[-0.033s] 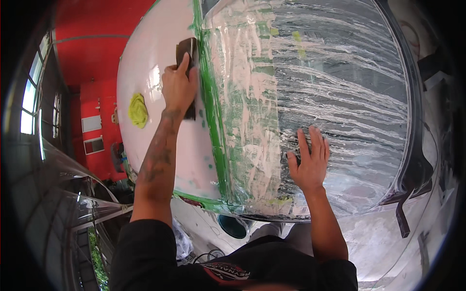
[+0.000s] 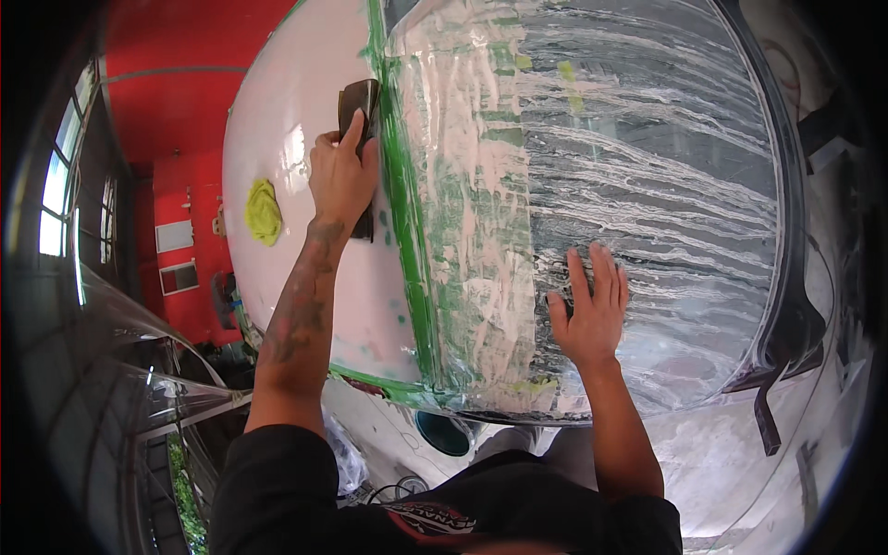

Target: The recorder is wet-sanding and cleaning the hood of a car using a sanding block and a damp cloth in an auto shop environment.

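My left hand [image 2: 343,180] is closed on a long, dark sanding block [image 2: 360,100]. The block lies lengthwise on a wet, pale pink car panel [image 2: 277,194], beside its green edge strip [image 2: 404,213]. My palm and fingers hide the block's middle. With fingers spread, my right hand [image 2: 590,310] rests on the dark glass [image 2: 666,185], which is streaked with whitish liquid. It holds nothing. Between the two hands runs a band of masking paper [image 2: 481,231], smeared pink and green. A crumpled yellow-green cloth [image 2: 263,213] lies on the panel, left of my left hand.
A dark green bucket [image 2: 443,432] stands on the floor below the panel's near edge. Clear plastic sheeting [image 2: 176,342] hangs at the left, before a red wall [image 2: 176,111]. A black trim strip [image 2: 782,203] borders the glass at the right, with a loose end hanging down.
My left hand and the sanding block have slid slightly toward me along the green strip. My right hand has stayed practically in place.
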